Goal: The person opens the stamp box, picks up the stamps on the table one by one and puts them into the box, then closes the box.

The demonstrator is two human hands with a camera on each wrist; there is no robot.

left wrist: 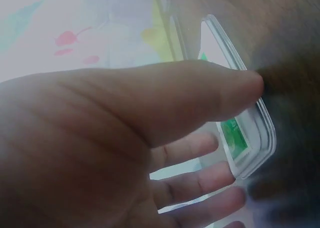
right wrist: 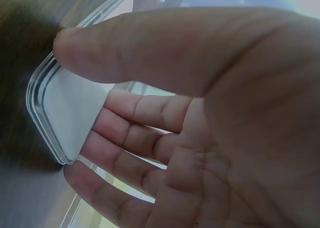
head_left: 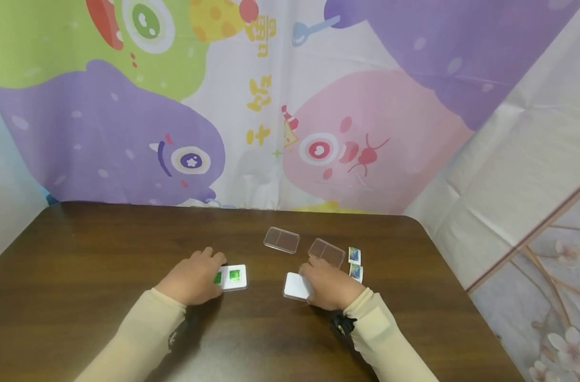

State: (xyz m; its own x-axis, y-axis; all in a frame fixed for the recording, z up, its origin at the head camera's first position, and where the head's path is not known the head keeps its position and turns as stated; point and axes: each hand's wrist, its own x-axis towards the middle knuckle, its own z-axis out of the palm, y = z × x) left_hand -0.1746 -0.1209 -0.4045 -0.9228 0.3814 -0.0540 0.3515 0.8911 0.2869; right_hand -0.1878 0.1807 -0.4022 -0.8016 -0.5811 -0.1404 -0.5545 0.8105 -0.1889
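My left hand (head_left: 193, 277) grips the left end of a flat clear plastic case (head_left: 242, 283) lying on the table. Inside it is a white card bearing two green stamps (head_left: 234, 275), one partly covered by the hand. In the left wrist view, the thumb (left wrist: 235, 90) lies across the near edge, with the fingers at the far side. My right hand (head_left: 331, 286) holds the right end of a similar clear case (head_left: 287, 294) by its edges. A plain white card (right wrist: 75, 100) fills that case, its right part hidden under the hand.
Behind the cases lie two clear plastic covers (head_left: 282, 240), the right one (head_left: 329, 251) just beyond my right hand. Two small blue picture stamps (head_left: 354, 255) lie to the right of it. A cartoon-print cloth (head_left: 251, 175) hangs behind the brown wooden table (head_left: 103, 239).
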